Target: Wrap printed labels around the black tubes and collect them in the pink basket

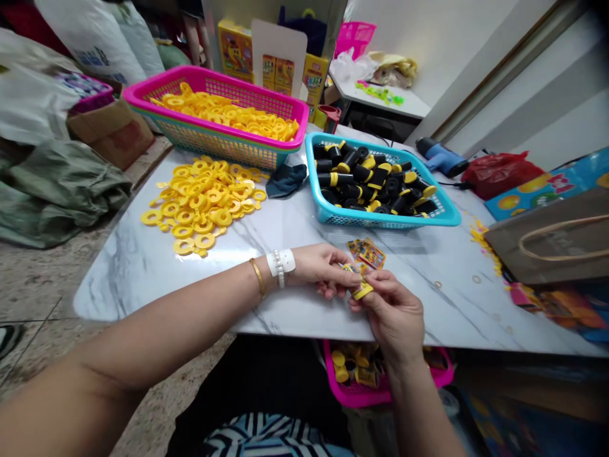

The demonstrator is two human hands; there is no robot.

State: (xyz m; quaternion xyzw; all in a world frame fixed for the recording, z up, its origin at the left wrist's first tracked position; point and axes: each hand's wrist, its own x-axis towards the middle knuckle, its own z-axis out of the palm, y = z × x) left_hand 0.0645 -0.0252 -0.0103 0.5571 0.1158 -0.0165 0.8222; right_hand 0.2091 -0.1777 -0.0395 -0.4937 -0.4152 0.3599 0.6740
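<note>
My left hand (323, 268) and my right hand (392, 311) meet above the near edge of the marble table (143, 266). Together they pinch a small yellow part (362, 291) with a colourful sticker on it; the fingers of both hands are closed round it. Just beyond the hands a small sheet of colourful stickers (367, 251) lies on the table. A blue basket (385, 219) of black and yellow cylinders stands behind that. To the left lies a heap of yellow rings (204, 203).
A pink basket (214, 79) of yellow rings stands at the back left, a dark cloth (285, 179) beside it. A blue heat gun (440, 157), a red bag (499, 172) and a brown paper bag (556, 244) are on the right. Another pink basket (361, 393) sits under the table.
</note>
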